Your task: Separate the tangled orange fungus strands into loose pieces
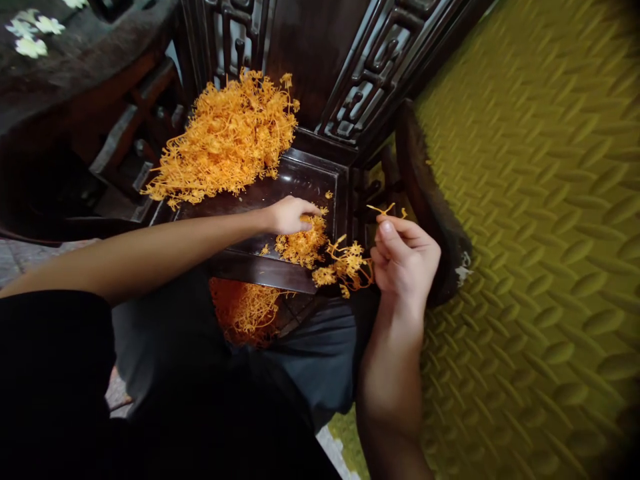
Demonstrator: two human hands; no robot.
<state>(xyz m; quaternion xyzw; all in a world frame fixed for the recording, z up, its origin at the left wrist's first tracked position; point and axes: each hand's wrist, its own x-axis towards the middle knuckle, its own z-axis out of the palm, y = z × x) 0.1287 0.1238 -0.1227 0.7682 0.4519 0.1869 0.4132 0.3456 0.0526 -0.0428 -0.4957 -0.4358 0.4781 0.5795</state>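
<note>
My left hand [293,215] reaches over a small heap of orange flower-like pieces [303,247] on a dark wooden seat. Its thumb and forefinger are apart, touching the heap's upper edge; the other fingers are mostly hidden. Closed at the right of the seat, my right hand [407,253] pinches a thin orange stem [383,211] between thumb and forefinger. A loose bunch of orange stems with frilly heads [350,261] sticks out from its curled fingers. Behind my left hand, a much larger orange pile [230,137] leans toward the backrest.
The glossy dark seat [250,202] has a carved backrest [310,60]. Beneath its front edge, between my knees, a red container [227,310] holds more orange strands. White flowers [33,33] lie on a dark surface at upper left. A yellow-green textured surface [530,233] fills the right.
</note>
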